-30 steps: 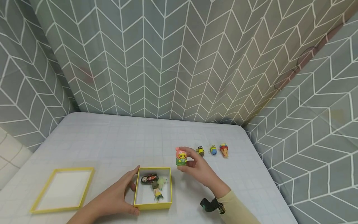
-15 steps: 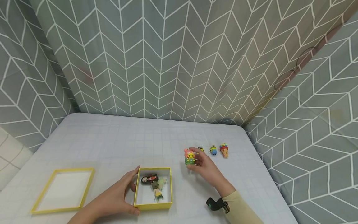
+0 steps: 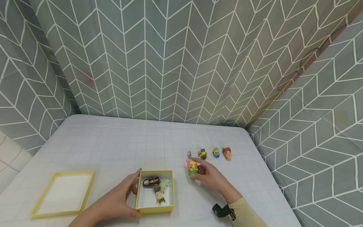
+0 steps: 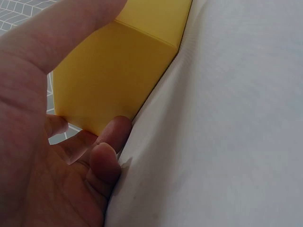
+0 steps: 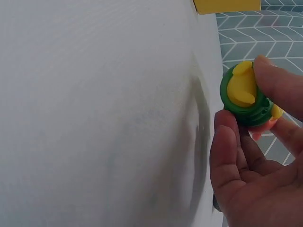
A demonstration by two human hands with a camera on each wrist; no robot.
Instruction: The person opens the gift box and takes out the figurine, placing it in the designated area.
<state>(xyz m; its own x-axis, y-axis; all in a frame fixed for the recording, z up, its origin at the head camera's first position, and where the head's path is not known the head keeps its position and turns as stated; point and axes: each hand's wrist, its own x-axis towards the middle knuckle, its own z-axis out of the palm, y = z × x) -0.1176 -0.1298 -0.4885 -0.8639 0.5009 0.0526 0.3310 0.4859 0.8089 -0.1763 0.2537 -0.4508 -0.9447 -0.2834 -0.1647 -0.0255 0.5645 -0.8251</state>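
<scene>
My right hand (image 3: 211, 176) pinches a small toy figurine (image 3: 192, 167) with a pink hood, yellow face and green base. In the right wrist view the figurine's green and yellow underside (image 5: 244, 92) faces the camera, between thumb and fingers. My left hand (image 3: 119, 198) grips the left side of an open yellow box (image 3: 157, 209), thumb at the near corner and fingertips at the far one. The left wrist view shows the box's yellow side wall (image 4: 109, 71) spanned by that hand. Inside lie a dark-haired figurine (image 3: 151, 182), a pale green one (image 3: 164, 185) and one in yellow (image 3: 159, 195).
Behind the right hand, a tiny grey figurine (image 3: 189, 154), a goggled yellow-and-brown one (image 3: 203, 154), a yellow-and-blue one (image 3: 216, 152) and a red-topped one (image 3: 227, 153) form a row. The yellow-rimmed box lid (image 3: 63, 193) lies at the left. Patterned curtains (image 3: 158, 63) enclose the table (image 3: 119, 138).
My right hand has carried the pink-hooded figurine rightward, then nearer to me, uncovering the grey and goggled figurines behind. My left hand and the box have stayed put.
</scene>
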